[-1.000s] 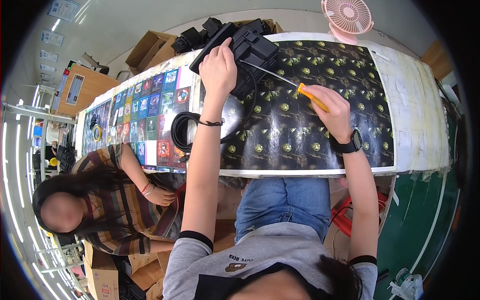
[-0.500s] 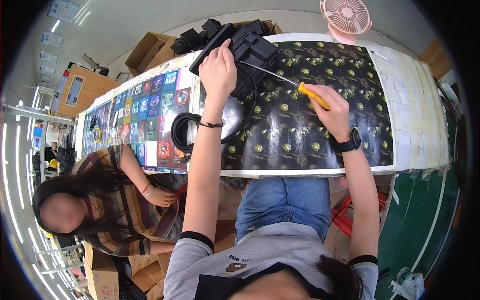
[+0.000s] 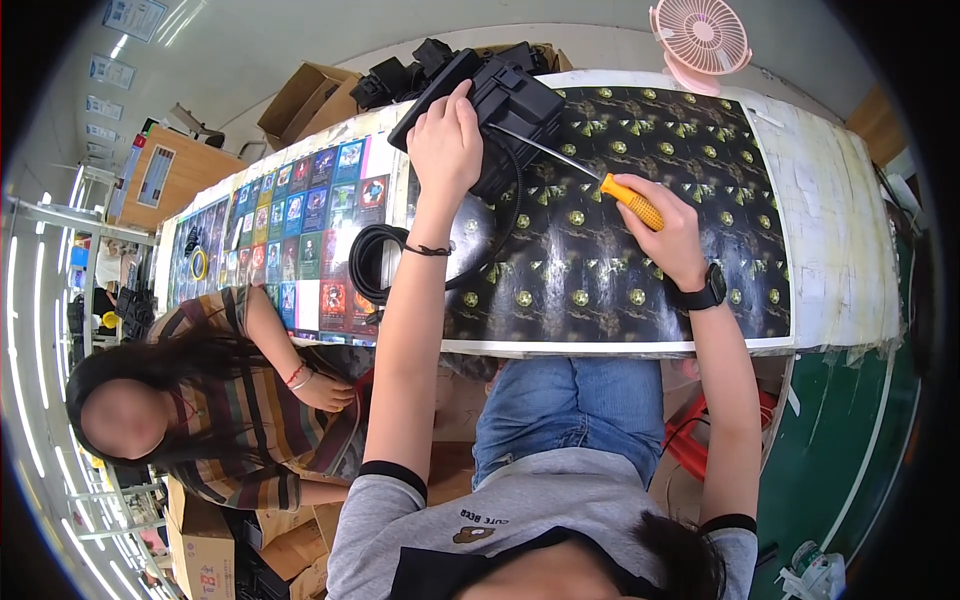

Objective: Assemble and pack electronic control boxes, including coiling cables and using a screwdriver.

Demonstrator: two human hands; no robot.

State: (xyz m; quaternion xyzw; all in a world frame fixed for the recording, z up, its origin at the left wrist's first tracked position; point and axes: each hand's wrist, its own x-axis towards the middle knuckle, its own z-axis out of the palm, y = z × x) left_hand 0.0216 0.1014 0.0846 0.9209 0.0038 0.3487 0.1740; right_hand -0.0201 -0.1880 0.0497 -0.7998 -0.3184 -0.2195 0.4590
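My right hand (image 3: 665, 228) grips the yellow handle of a screwdriver (image 3: 632, 203). Its long metal shaft slants up and left to a black plastic device (image 3: 515, 98) at the far side of the table, with the tip against or close to its side; the exact contact is too small to make out. My left hand (image 3: 447, 148) holds the device's near left part, index finger stretched over it and the other fingers partly hidden. A black cable (image 3: 518, 200) runs from the device to a coil (image 3: 372, 262) beside my left forearm.
A dark patterned sheet (image 3: 620, 260) and a sheet of colourful cards (image 3: 300, 215) cover the table (image 3: 845, 230). Behind stand a cardboard box (image 3: 305, 100), black parts (image 3: 385, 82) and a pink fan (image 3: 703, 40). Someone in a striped top (image 3: 245, 420) sits at the left.
The view has shifted slightly. My right hand has turned a little with the screwdriver handle, and its shaft still points at the device. My left hand keeps its place on the device.
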